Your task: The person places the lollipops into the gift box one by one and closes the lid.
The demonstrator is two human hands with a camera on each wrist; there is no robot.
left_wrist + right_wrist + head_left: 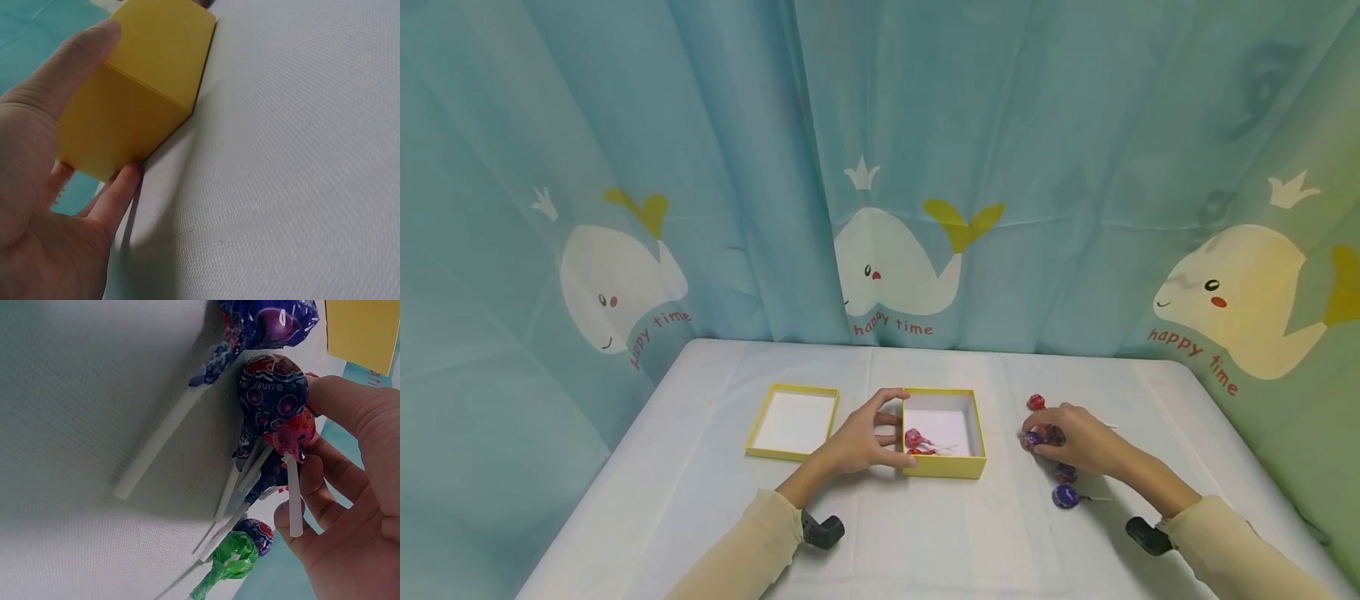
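My left hand [853,442] grips the left end of an open yellow box [943,468], thumb at the near corner and index finger at the far one. In the left wrist view its fingers lie against the box's yellow side [115,119]. Pink and red lollipops [913,437] lie inside at the front left. To the box's right, my right hand [1086,442] curls thumb and fingers round a wrapped lollipop [1032,439] among several others. The right wrist view shows a dark blue lollipop [274,394] and a red one [294,432] by the thumb and fingertips.
A yellow-rimmed lid [775,454] lies left of the box. A red lollipop [1036,402] sits beyond my right hand, and a purple one [1064,497] lies nearer me. A green lollipop [236,553] appears in the right wrist view. A blue curtain [880,108] hangs behind the table.
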